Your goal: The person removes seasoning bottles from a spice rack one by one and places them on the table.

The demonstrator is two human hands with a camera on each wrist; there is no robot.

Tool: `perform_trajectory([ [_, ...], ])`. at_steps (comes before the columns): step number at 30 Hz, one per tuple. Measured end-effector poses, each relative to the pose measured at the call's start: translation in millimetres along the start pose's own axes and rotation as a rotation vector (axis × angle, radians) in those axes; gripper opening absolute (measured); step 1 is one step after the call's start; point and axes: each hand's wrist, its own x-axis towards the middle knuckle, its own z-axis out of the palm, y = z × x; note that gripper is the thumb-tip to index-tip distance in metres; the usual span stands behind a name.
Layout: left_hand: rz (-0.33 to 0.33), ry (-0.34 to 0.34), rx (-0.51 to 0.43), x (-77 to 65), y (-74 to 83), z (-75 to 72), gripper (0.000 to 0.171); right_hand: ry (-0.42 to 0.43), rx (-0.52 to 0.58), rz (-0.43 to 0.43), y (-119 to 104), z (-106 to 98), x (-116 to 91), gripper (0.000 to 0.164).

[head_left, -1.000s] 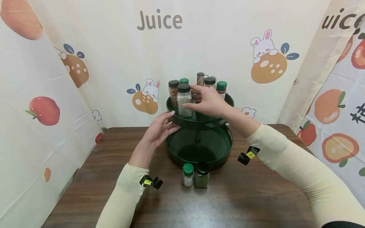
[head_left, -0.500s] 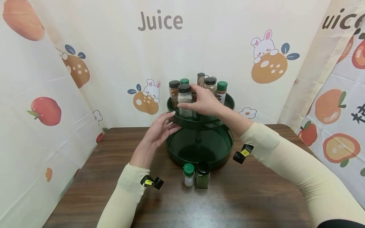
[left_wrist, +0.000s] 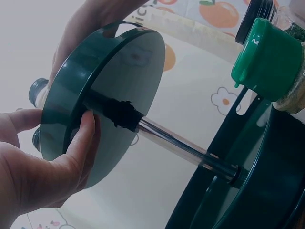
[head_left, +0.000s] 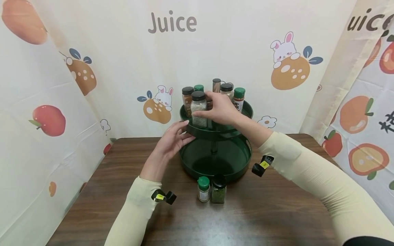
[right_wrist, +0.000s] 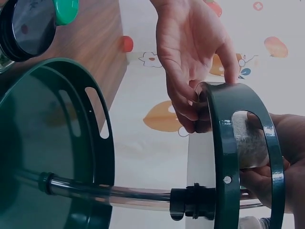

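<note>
A clear spice jar with a black lid and pale contents stands at the front left of the upper tray of a dark green two-tier rack. My right hand grips that jar, thumb across its front and fingers behind it; the right wrist view shows the jar through the tray's handle slot. At the tray's left edge, my left hand pinches the rim. In the left wrist view its thumb reaches under the tray, with another finger on the outer wall.
Around the upper tray stand a brown-labelled jar, a green-capped bottle and other spice containers. The lower tray sits below on a central post. In front, a small green-capped bottle and a black-lidded herb jar stand on the table.
My right hand has moved slightly left and its thumb has come across the front of the spice jar. My left hand keeps its place on the tray rim.
</note>
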Motion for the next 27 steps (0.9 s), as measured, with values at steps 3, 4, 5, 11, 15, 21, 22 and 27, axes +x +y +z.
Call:
perform_trajectory([
  [3,-0.002,-0.001,-0.006,-0.9,-0.3,-0.1,0.063,0.008,0.005,-0.007,0,1,0,0.066],
  [4,-0.002,-0.001,-0.005,-1.0,-0.3,0.0,0.063,0.011,0.006,-0.009,0,1,0,0.065],
  [5,-0.003,0.0,-0.006,-1.2,-0.3,-0.1,0.064,0.013,0.006,-0.012,0,1,0,0.064],
  [11,-0.004,0.006,0.004,-0.8,0.1,0.1,0.065,0.018,-0.005,-0.013,0,0,0,0.066],
  [15,-0.004,0.004,0.007,-0.4,0.4,0.2,0.064,0.003,-0.017,0.001,0,-2,-1,0.076],
  [21,-0.009,0.005,0.001,-0.6,0.8,0.7,0.063,-0.003,-0.013,-0.002,-2,-5,-3,0.077],
  [22,-0.009,0.006,0.001,-0.5,0.9,0.8,0.063,0.0,-0.008,-0.006,-2,-6,-3,0.074],
  [27,-0.009,0.01,-0.004,-0.8,1.5,1.2,0.064,0.01,0.04,-0.034,-1,-9,-5,0.064],
])
